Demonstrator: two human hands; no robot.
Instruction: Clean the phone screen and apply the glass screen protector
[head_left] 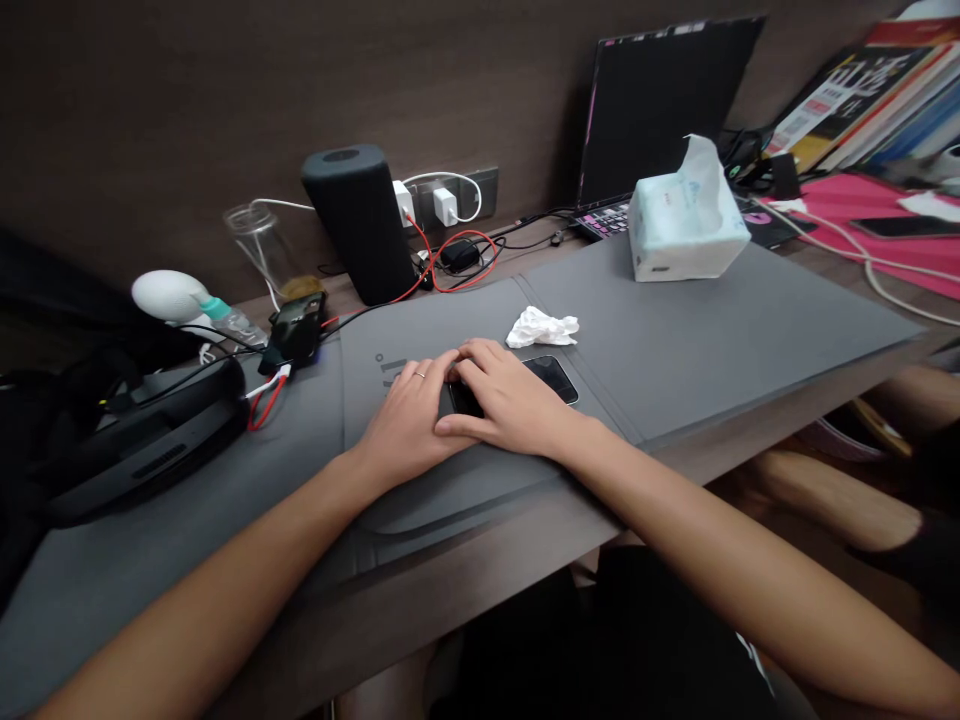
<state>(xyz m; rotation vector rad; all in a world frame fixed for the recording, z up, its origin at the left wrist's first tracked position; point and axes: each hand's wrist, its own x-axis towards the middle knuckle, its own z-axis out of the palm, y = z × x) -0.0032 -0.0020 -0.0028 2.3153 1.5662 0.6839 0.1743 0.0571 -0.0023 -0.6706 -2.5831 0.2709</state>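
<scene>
A black phone [553,377] lies flat on the grey desk mat [720,320], screen up. My right hand [506,400] rests on top of its left half, fingers laid flat and together. My left hand [409,415], with a ring on one finger, lies palm down against the phone's left end, its fingers touching my right hand's fingertips. Most of the phone is hidden under my hands. A crumpled white tissue [541,327] lies just beyond the phone.
A tissue pack [686,225] stands on the mat before an open laptop [660,100]. A dark cylinder speaker [360,220], chargers, red and black cables [457,262], a glass [259,240] and a small black device [296,325] crowd the back left. Books [870,90] are stacked at right.
</scene>
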